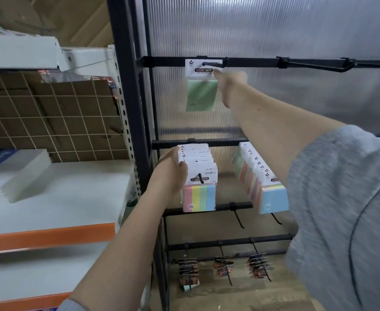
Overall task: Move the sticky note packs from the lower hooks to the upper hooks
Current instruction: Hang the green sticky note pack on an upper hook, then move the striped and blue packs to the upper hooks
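Black rack (pixel 139 108) — green pack (pixel 201 95) on upper hook (pixel 209 63), striped packs (pixel 199 196) on lower hook (pixel 200 178).

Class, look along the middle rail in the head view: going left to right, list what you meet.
left hand → striped sticky note packs → blue-fronted sticky note packs → right arm's grey sleeve

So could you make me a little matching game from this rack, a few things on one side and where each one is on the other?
Things:
1. green sticky note pack
2. striped packs
3. blue-fronted packs
4. dark packs

Places:
A. lowest hooks
B. lower hook, held by the left hand
C. upper hook, at the right hand
D. lower hook, beside the right forearm

Pairs: 1-C, 2-B, 3-D, 4-A
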`<action>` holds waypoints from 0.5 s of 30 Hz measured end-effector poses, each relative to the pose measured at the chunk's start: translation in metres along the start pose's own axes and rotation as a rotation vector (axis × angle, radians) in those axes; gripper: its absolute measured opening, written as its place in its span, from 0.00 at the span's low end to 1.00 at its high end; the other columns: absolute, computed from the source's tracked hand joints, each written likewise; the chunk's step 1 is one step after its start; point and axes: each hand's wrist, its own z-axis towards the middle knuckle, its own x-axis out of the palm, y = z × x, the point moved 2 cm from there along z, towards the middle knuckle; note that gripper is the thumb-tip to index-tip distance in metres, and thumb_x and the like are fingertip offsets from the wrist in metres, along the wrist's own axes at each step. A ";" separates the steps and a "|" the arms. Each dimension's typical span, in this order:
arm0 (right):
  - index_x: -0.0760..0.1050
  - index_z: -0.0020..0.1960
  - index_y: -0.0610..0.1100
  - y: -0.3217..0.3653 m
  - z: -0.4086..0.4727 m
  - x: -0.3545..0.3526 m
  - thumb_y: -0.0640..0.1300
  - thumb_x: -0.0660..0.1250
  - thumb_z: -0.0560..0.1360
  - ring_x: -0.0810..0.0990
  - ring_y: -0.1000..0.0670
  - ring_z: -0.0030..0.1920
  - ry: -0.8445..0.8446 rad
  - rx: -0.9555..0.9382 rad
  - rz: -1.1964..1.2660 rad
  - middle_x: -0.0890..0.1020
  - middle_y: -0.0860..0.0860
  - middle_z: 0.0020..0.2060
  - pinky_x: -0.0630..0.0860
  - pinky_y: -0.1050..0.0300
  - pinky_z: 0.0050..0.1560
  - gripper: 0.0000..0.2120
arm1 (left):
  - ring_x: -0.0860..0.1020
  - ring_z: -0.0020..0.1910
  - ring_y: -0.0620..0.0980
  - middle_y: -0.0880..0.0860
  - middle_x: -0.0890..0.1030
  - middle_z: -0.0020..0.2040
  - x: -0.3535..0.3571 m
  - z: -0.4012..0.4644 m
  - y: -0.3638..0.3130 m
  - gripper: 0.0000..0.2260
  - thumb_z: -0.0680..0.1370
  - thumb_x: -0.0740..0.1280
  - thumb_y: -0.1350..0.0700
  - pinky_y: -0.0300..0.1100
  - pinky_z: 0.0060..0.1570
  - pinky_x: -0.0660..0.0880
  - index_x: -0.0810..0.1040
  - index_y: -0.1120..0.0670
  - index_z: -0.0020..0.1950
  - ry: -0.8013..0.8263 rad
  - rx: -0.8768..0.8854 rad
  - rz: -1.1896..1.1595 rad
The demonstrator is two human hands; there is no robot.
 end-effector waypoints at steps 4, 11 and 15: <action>0.71 0.51 0.40 -0.013 -0.004 -0.017 0.43 0.61 0.79 0.68 0.52 0.35 -0.085 0.005 0.029 0.66 0.52 0.33 0.66 0.63 0.32 0.06 | 0.75 0.50 0.51 0.53 0.73 0.54 -0.001 -0.003 -0.004 0.18 0.81 0.55 0.61 0.40 0.44 0.71 0.64 0.57 0.70 -0.029 -0.035 -0.057; 0.78 0.41 0.45 -0.056 -0.015 -0.065 0.40 0.64 0.74 0.72 0.55 0.30 -0.158 -0.117 0.039 0.78 0.52 0.33 0.69 0.65 0.30 0.06 | 0.68 0.35 0.35 0.52 0.72 0.68 0.008 -0.013 0.002 0.21 0.82 0.58 0.54 0.29 0.32 0.63 0.60 0.47 0.75 -0.043 -0.077 -0.148; 0.75 0.32 0.47 -0.092 -0.042 -0.103 0.39 0.63 0.73 0.66 0.59 0.25 -0.232 -0.234 0.013 0.72 0.59 0.22 0.64 0.63 0.31 0.11 | 0.70 0.40 0.36 0.53 0.70 0.70 0.019 -0.022 0.007 0.22 0.81 0.58 0.55 0.30 0.38 0.66 0.59 0.51 0.76 -0.055 -0.106 -0.139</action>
